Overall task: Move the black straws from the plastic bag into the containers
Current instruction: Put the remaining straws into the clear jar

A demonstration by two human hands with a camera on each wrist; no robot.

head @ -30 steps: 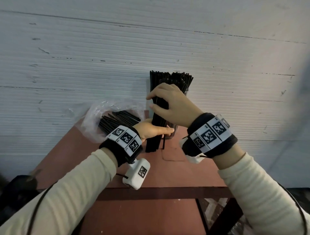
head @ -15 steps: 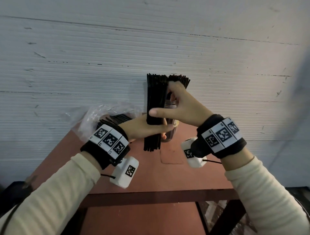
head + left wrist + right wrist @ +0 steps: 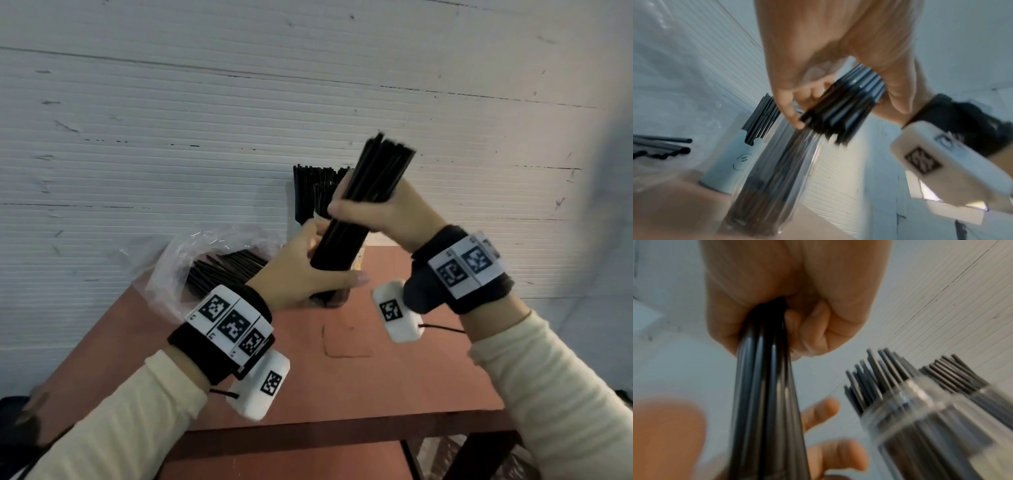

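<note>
Best to keep the bundle of thin black plastic straws [image 3: 363, 209] tight and lower it straight, ends first, into the clear cylindrical container [image 3: 774, 170] below. Right hand [image 3: 387, 212] wrapped firmly round the upper part, left hand [image 3: 301, 270] closed round the lower end, guiding. Bundle tilted, top leaning right, held above the reddish-brown table [image 3: 394, 370]. Glossy, slender, even in length, easily fanning out if loosened. More straws lying in the crumpled transparent plastic bag [image 3: 178, 260] at left; others already standing upright in the containers.
</note>
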